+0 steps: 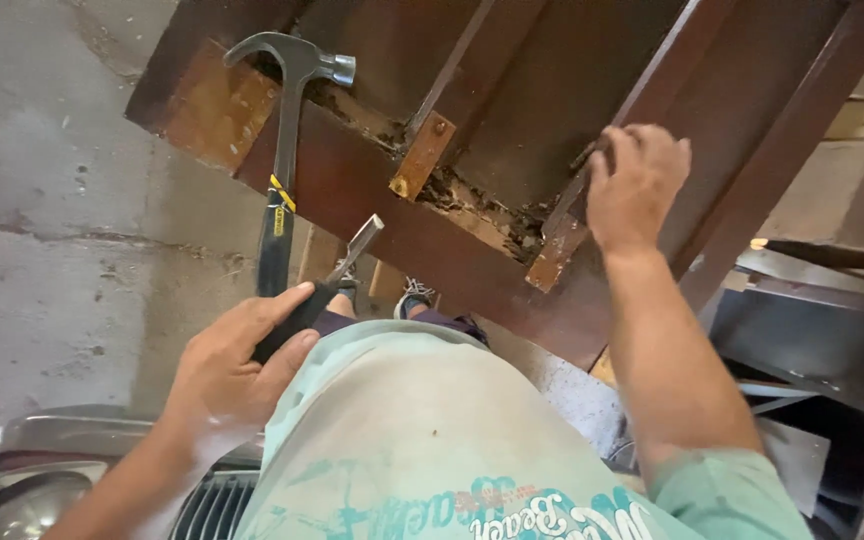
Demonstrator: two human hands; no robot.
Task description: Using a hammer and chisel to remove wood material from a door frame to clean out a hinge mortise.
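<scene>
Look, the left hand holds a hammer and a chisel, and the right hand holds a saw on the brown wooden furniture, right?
Not quite. The head view shows no saw: the right hand grips a wooden slat of the brown furniture. The left hand does hold the hammer and chisel.

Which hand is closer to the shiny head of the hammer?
The left hand. It grips the handle of the hammer, straight below the hammer head. The right hand is far off to the side, holding a wooden slat of the dark furniture.

Label: a small yellow and black sticker [281, 196] wraps around the dark hammer handle [277, 230], just below the middle.
Packages, signs, screens: none to see.
</scene>
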